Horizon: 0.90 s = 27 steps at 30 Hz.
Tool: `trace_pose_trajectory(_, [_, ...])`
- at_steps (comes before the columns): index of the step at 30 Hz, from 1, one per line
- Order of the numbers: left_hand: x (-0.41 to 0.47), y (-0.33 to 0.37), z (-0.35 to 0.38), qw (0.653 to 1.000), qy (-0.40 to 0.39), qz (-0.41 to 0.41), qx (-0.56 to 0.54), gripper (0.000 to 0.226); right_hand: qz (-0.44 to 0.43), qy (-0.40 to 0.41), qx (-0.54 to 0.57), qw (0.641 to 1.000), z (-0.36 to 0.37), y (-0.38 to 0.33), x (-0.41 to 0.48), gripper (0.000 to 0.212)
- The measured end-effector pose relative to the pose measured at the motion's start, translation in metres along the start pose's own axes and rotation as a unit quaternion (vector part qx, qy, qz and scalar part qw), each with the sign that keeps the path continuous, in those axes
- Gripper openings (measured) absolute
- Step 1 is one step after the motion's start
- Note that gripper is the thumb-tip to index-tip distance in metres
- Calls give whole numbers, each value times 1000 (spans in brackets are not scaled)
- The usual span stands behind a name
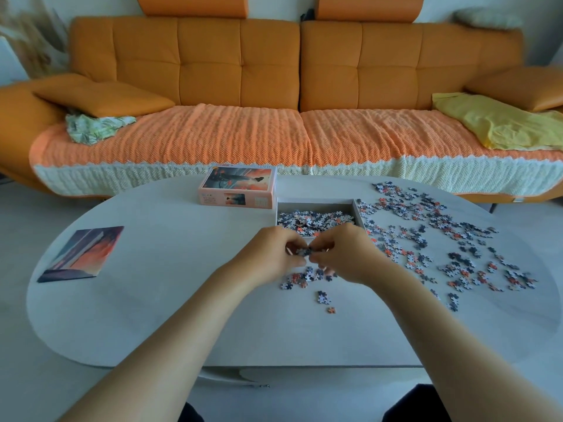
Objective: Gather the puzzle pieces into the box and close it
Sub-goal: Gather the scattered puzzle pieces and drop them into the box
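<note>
The open white box tray [316,206] sits mid-table and holds a heap of puzzle pieces [313,221]. Just in front of its near edge, my left hand [274,254] and my right hand [344,254] meet with curled fingers and together hold a small clump of pieces [304,251] above the table. Below the hands lies a small cluster of pieces [306,277], and two stragglers [324,298] lie nearer to me. Several loose pieces [432,236] are spread over the table's right half. The pink box lid [239,187] with its picture stands left of the tray.
A printed picture card [83,254] lies flat at the table's left. The table is a white oval [170,300], with an orange sofa [274,71] behind it. Cloths lie on the sofa seat.
</note>
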<state>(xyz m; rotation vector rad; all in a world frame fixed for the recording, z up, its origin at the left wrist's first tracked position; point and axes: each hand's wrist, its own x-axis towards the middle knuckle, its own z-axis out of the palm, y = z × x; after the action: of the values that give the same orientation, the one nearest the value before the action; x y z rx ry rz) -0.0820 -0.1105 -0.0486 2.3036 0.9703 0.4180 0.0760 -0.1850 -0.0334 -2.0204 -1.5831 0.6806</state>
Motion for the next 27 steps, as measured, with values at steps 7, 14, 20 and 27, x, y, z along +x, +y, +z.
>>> trace_pose_trajectory(7, [36,8,-7,993,110,40,-33,17,-63,169,-35,983,-13,2,28,11])
trace_pose_trajectory(14, [49,-10,-1,989,81,59,108,27,-72,113,-127,983,-6,18,37,26])
trace_pose_trajectory(20, [28,-13,-7,975,118,118,148,21,-164,145,-70,973,-14,10,22,22])
trace_pose_trajectory(27, [-7,-8,-4,985,-35,66,158,23,-90,-54,-200,974,-9,11,-7,30])
